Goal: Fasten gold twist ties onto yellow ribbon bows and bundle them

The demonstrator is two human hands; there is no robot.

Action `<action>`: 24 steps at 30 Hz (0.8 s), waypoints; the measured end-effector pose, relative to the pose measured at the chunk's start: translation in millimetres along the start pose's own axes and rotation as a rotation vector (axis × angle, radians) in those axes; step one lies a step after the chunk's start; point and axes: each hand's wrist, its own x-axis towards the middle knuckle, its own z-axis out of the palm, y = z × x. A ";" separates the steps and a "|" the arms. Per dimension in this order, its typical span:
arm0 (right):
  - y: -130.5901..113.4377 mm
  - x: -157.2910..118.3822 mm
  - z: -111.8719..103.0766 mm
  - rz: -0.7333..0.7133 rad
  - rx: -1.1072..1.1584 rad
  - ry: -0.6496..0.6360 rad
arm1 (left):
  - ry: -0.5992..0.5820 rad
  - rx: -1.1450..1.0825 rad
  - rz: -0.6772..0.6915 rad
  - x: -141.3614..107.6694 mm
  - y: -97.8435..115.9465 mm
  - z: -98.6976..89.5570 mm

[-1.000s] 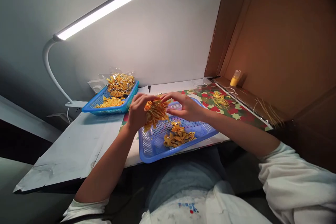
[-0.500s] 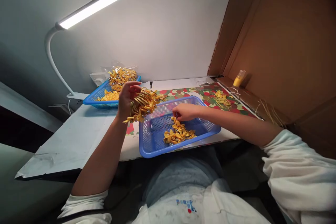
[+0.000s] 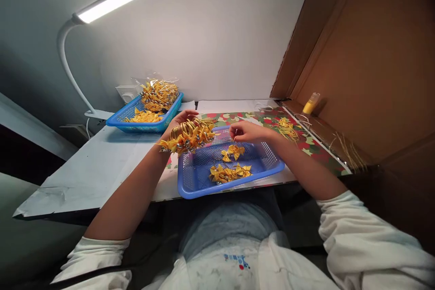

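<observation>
My left hand (image 3: 176,122) is closed around the gold cords of a thick bunch of gold ribbon bows (image 3: 190,139) with small silvery bells. It sits above the left rim of a blue-violet mesh basket (image 3: 190,194). Over that basket my right hand (image 3: 249,131) pinches with thumb and fingertips, and a gold ribbon bow (image 3: 235,152) hangs below them, seemingly by its cord. A smaller bow is beside the hanging one; I cannot tell whether it is held too. More gold bows (image 3: 229,173) with bells lie on the basket floor.
Back left, a blue basket (image 3: 136,129) holds bows, some in clear plastic. A white lamp (image 3: 68,68) arches over the table (image 3: 81,172). Loose gold bows (image 3: 287,127) lie right on a patterned sheet (image 3: 314,152). A yellow-filled bottle (image 3: 311,103) stands by the cardboard wall (image 3: 367,63).
My right hand has risen from the basket, lifting a bow off the pile. My left hand, still holding the bunch, has turned and shifted slightly right.
</observation>
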 end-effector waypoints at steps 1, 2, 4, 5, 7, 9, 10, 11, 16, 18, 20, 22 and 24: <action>4.7 -1.6 -1.1 -0.012 0.064 0.031 | -0.019 0.019 -0.004 -0.4 0.1 0.1; 9.4 -3.1 -1.6 -0.018 0.121 0.056 | -0.032 0.038 -0.008 -0.9 0.4 0.0; 17.5 -5.5 -1.4 -0.026 0.194 0.105 | -0.054 0.065 -0.018 -1.6 1.1 -0.7; 20.5 -6.3 -0.8 -0.032 0.210 0.133 | -0.067 0.069 -0.026 -1.8 1.3 -1.3; 23.9 -7.5 0.5 -0.047 0.211 0.180 | -0.093 0.065 -0.039 -1.8 1.1 -2.6; 24.6 -8.2 1.4 -0.064 0.179 0.210 | -0.099 0.058 -0.054 -1.6 0.5 -3.5; 24.6 -8.4 1.8 -0.071 0.154 0.222 | -0.095 0.057 -0.067 -1.5 0.2 -3.7; 24.6 -8.5 2.0 -0.078 0.126 0.238 | -0.093 0.056 -0.082 -1.4 0.0 -3.6; 27.0 -7.0 3.2 -0.094 0.020 0.290 | -0.060 0.062 -0.083 -0.9 -0.5 -1.5; 27.6 -5.9 3.7 -0.090 0.008 0.319 | -0.046 0.062 -0.079 -0.9 -0.3 -0.5; 26.2 -5.4 4.0 -0.080 -0.015 0.353 | -0.056 0.061 -0.093 -1.0 0.3 0.5; 22.8 -5.8 4.5 -0.079 -0.056 0.394 | -0.065 0.059 -0.109 -1.1 1.2 1.5; 18.1 -6.8 6.3 -0.101 -0.095 0.435 | -0.055 0.044 -0.120 -1.0 1.8 2.4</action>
